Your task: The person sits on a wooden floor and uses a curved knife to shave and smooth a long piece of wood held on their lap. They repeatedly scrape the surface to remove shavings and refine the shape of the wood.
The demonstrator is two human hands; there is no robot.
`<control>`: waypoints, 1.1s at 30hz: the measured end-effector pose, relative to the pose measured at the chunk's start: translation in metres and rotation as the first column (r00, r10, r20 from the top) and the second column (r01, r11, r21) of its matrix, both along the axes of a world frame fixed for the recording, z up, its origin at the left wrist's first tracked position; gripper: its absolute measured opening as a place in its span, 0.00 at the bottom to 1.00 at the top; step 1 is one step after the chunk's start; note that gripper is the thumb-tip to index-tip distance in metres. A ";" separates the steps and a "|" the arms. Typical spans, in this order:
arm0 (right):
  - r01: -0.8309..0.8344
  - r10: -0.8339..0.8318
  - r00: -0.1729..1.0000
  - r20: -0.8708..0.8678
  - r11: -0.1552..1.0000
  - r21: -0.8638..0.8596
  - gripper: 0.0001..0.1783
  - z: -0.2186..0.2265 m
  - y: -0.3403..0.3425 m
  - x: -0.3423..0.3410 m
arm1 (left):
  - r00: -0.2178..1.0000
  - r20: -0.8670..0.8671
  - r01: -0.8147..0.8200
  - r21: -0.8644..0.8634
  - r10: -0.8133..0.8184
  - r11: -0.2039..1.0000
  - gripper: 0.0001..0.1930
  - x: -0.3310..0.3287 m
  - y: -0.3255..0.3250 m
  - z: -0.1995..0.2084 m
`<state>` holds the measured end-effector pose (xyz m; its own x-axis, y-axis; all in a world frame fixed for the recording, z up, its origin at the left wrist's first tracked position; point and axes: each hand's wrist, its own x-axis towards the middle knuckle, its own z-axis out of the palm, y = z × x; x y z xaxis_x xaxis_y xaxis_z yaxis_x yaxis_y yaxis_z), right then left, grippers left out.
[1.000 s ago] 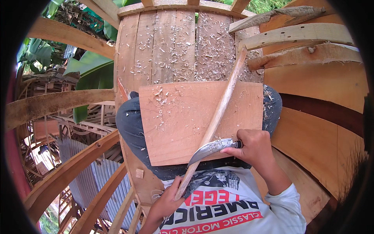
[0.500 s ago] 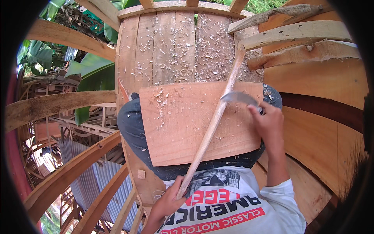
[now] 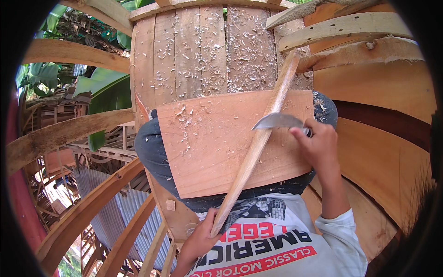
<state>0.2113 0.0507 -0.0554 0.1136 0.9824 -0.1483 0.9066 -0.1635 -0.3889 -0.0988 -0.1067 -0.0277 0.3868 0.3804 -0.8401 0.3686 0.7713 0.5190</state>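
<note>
A long wooden stick (image 3: 250, 159) slants across a flat board (image 3: 207, 143) that lies over my lap. My left hand (image 3: 201, 237) is closed round the stick's near end, close to my shirt. In my right hand (image 3: 320, 144) is a knife with a curved blade (image 3: 278, 121), its handle mostly hidden by my fingers. The blade lies crosswise over the stick, a little beyond its middle, with its tip to the left. Pale scraped patches show along the stick, and curled shavings (image 3: 183, 121) lie on the board's far left part.
Shavings are scattered over the plank floor (image 3: 203, 55) ahead. Wooden slats (image 3: 74, 131) rail the left side, with corrugated sheets (image 3: 138, 217) and banana leaves (image 3: 106, 87) beyond. Rough beams (image 3: 350, 37) and wooden panels (image 3: 378, 161) stand at right. A small wood block (image 3: 170, 205) lies by my left leg.
The knife has moved slightly down along the stick toward me, its tip now reaching past the stick's left side. The stick looks turned a little. My left hand keeps its hold.
</note>
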 end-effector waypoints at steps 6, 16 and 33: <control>-0.075 0.076 0.997 0.003 0.995 -0.064 0.33 0.017 0.005 0.002 | 1.000 0.007 -0.004 0.059 0.003 0.998 0.25 0.000 0.003 -0.005; -0.261 0.244 0.956 -0.162 0.961 -0.094 0.32 0.015 -0.030 -0.027 | 0.985 0.098 -0.141 -0.013 0.142 0.990 0.24 -0.021 0.000 -0.005; -0.337 0.337 0.941 -0.036 0.942 0.001 0.34 0.017 -0.007 -0.014 | 0.979 0.196 -0.034 -0.100 0.053 0.994 0.25 -0.021 0.003 -0.011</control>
<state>0.1972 0.0442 -0.0386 -0.2291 0.9615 -0.1514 0.8948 0.1468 -0.4216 -0.1202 -0.1040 -0.0388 0.5338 0.3219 -0.7819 0.2306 0.8342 0.5009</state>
